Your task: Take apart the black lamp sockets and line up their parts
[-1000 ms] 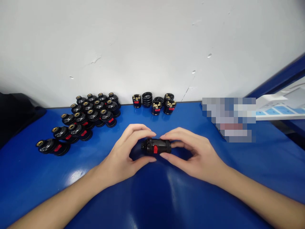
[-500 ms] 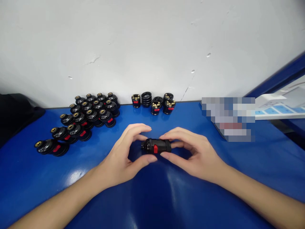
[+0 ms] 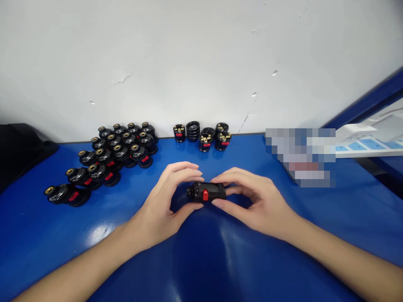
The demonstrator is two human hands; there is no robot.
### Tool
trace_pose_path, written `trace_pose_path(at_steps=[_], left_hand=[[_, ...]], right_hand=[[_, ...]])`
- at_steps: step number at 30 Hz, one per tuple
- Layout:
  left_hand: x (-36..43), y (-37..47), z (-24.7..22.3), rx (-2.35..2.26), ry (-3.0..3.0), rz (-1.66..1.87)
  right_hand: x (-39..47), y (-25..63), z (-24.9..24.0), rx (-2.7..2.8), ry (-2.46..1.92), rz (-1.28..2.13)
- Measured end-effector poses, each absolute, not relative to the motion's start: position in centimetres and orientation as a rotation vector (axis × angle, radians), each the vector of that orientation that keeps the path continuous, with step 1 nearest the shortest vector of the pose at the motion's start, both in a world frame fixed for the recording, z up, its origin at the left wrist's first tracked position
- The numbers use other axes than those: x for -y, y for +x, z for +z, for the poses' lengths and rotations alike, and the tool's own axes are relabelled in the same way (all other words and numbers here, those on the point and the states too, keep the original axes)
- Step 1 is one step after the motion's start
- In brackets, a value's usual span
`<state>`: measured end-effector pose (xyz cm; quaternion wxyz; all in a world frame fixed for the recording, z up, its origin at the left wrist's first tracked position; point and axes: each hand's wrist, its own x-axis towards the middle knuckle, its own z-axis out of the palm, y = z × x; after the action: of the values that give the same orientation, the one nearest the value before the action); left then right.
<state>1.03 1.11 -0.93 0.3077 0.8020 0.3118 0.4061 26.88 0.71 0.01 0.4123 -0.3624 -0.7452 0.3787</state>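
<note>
Just below frame centre, the right hand (image 3: 262, 201) pinches a black socket (image 3: 215, 191) lying sideways; the left hand (image 3: 160, 205) curves half-open around its narrow end, contact unclear. Likely light, rigid, slick: best held around its body.

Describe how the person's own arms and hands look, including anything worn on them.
The left hand and right hand are ungloved, with slender shapes and no ring, watch or bracelet in sight. The forearms are bare as far as the picture shows: no sleeve, strap or cable appears, and no distinct markings can be made out.
</note>
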Motion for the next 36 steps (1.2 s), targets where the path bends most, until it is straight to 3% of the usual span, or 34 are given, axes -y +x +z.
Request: trace_pose_path(at_steps=[36], left_hand=[[-0.63, 0.97, -0.23, -0.917, 2.136, 1.092]], right_hand=[[-0.69, 27.06, 0.26, 1.933, -0.942, 0.877]])
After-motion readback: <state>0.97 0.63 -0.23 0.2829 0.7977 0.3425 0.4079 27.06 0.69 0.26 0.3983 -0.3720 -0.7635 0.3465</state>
